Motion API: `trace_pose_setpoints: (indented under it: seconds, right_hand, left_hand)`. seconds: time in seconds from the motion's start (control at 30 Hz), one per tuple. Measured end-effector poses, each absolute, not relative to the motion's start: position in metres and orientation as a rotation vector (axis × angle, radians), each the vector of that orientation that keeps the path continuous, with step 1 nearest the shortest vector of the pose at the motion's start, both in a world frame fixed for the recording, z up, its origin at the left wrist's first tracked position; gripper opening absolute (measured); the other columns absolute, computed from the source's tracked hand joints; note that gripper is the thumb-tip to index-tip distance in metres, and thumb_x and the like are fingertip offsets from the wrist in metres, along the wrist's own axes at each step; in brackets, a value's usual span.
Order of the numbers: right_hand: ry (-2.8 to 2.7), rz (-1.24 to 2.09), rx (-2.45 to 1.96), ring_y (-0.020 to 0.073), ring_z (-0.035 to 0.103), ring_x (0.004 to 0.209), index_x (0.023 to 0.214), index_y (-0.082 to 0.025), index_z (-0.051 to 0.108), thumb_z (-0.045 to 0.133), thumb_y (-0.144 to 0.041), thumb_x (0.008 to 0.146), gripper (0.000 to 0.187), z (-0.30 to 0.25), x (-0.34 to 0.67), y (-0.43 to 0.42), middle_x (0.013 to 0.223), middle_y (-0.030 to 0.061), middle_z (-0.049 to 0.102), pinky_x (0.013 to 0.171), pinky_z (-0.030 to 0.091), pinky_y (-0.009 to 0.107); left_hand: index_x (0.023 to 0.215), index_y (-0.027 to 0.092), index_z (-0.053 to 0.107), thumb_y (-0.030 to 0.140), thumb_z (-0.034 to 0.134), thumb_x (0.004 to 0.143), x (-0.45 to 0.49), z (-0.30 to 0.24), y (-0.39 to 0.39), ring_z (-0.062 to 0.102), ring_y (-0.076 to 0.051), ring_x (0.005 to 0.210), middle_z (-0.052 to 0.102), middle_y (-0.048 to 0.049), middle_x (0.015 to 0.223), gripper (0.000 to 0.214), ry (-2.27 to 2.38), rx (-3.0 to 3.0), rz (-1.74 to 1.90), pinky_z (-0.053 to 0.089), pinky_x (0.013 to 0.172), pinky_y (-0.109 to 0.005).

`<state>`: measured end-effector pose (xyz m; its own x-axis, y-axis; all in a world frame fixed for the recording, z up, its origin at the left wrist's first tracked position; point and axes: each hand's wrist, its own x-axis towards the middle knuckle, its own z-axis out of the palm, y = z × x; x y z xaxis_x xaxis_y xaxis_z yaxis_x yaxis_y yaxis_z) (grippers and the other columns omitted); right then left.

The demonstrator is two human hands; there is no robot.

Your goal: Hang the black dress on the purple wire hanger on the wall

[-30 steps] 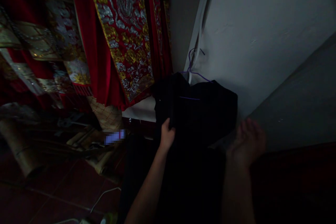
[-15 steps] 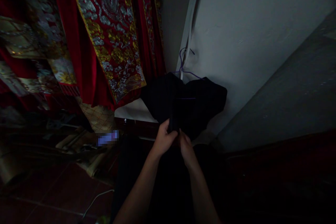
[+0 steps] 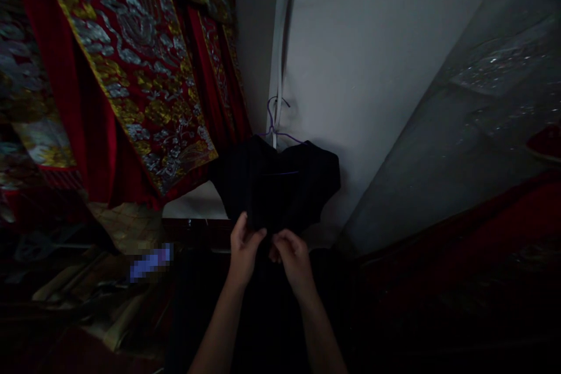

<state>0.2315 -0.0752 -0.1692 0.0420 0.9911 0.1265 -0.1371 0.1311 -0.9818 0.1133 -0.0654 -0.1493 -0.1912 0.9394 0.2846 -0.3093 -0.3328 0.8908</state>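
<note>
A black garment (image 3: 280, 187) hangs on a purple wire hanger (image 3: 275, 123) against the white wall. My left hand (image 3: 243, 245) pinches the garment's front near its lower middle, fingers closed on the dark cloth. My right hand (image 3: 293, 254) is right beside it, fingers also curled on the same cloth. The two hands almost touch. The garment's lower part falls into shadow below my forearms and cannot be made out.
Red cloths with gold and silver embroidery (image 3: 131, 70) hang at the left. A white wall (image 3: 359, 58) stands behind the hanger. A grey slanted surface (image 3: 438, 152) rises at the right. Dim clutter lies on the floor at lower left (image 3: 87, 292).
My right hand came in from the right and closed on the black garment beside my left hand. The view has tilted up, so the garment sits lower and more centred.
</note>
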Motion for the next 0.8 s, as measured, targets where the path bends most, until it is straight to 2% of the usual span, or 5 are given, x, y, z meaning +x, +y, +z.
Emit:
trace_pose_setpoints:
  seconds: [0.1,0.17,0.37,0.6,0.8]
  right_hand:
    - [-1.116,1.178,-1.081,0.0109,0.049,0.043,0.065,-0.019,0.059,0.055,-0.036,0.074,0.019,-0.172,0.234,-0.073,0.048,-0.0023,0.055,0.045,0.036,0.022]
    - [-1.107,1.204,-1.115,0.0107,0.048,0.041,0.063,-0.019,0.058,0.053,-0.036,0.071,0.020,-0.177,0.234,-0.071,0.046,-0.0019,0.055,0.044,0.035,0.022]
    - [-1.121,1.282,-1.191,0.0102,0.047,0.035,0.059,-0.019,0.055,0.054,-0.043,0.070,0.026,-0.187,0.236,-0.067,0.040,-0.0028,0.051,0.039,0.031,0.021]
    - [-1.119,1.323,-1.207,0.0100,0.048,0.033,0.056,-0.020,0.053,0.051,-0.046,0.069,0.029,-0.187,0.237,-0.070,0.038,-0.0037,0.049,0.036,0.030,0.020]
    - [-1.124,1.236,-1.127,0.0092,0.047,0.032,0.053,-0.019,0.054,0.052,-0.040,0.068,0.025,-0.152,0.238,-0.035,0.038,-0.0027,0.051,0.035,0.031,0.019]
  left_hand:
    - [0.100,0.020,0.066,0.020,0.072,0.073,0.105,-0.169,-0.058,0.061,-0.019,0.095,0.065,-0.0017,0.094,0.028,0.842,1.191,1.551,0.047,0.086,-0.028]
    - [0.100,0.019,0.067,0.017,0.069,0.072,0.102,-0.181,-0.054,0.061,-0.020,0.097,0.066,-0.0032,0.095,0.028,0.817,1.262,1.406,0.046,0.088,-0.030]
    - [0.095,0.019,0.060,0.009,0.062,0.071,0.109,-0.197,-0.051,0.058,-0.017,0.090,0.060,-0.0011,0.091,0.026,0.853,1.446,1.301,0.045,0.083,-0.027]
    - [0.083,0.019,0.056,0.014,0.056,0.077,0.122,-0.201,-0.052,0.054,-0.014,0.071,0.057,0.0020,0.073,0.008,1.024,1.491,1.253,0.042,0.068,-0.024]
    - [0.078,0.019,0.056,0.013,0.057,0.076,0.128,-0.202,-0.047,0.055,-0.015,0.071,0.059,0.0014,0.073,0.006,1.100,1.511,1.353,0.039,0.068,-0.025]
